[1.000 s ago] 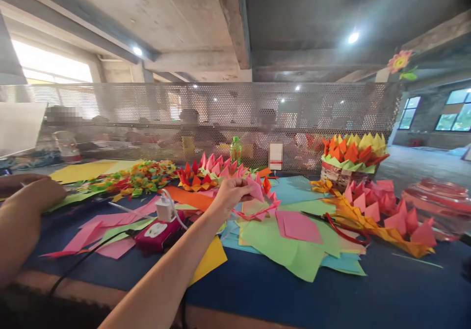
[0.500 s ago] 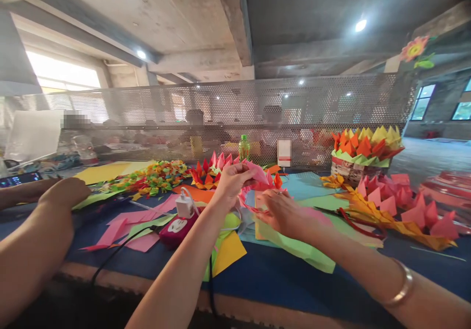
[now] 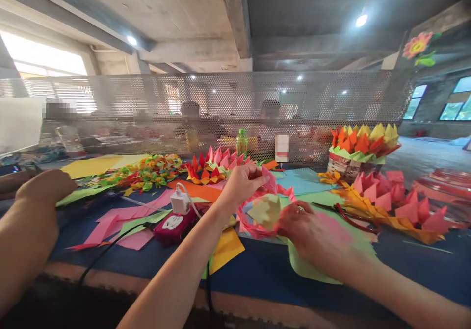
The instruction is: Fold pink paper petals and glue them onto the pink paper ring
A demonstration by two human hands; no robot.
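Pinched in my left hand (image 3: 243, 184) is a pink folded-paper petal (image 3: 269, 179), on the far side of a pink folded-paper ring (image 3: 245, 221). My right hand (image 3: 303, 223), a little blurred, has its fingers curled at the ring's right edge. It wears a finger ring and seems to grip that edge, though the fingertips are hidden. Through the middle of the paper ring a pale yellow-green paper (image 3: 267, 211) shows. Light green paper sheets (image 3: 312, 263) lie under my right hand.
A purple power strip (image 3: 174, 226) with a white charger (image 3: 179, 202) stands left of my forearm. Behind are paper scraps (image 3: 150, 172) and a green bottle (image 3: 242, 142). Pink paper petals (image 3: 382, 196) and a paper-flower basket (image 3: 362, 160) stand right. Another person's arm (image 3: 33, 221) reaches in left.
The view has shifted slightly. The pink ring now appears wider and more exposed between my hands. My right hand has moved down and right along it; my left hand still pinches the pink paper.
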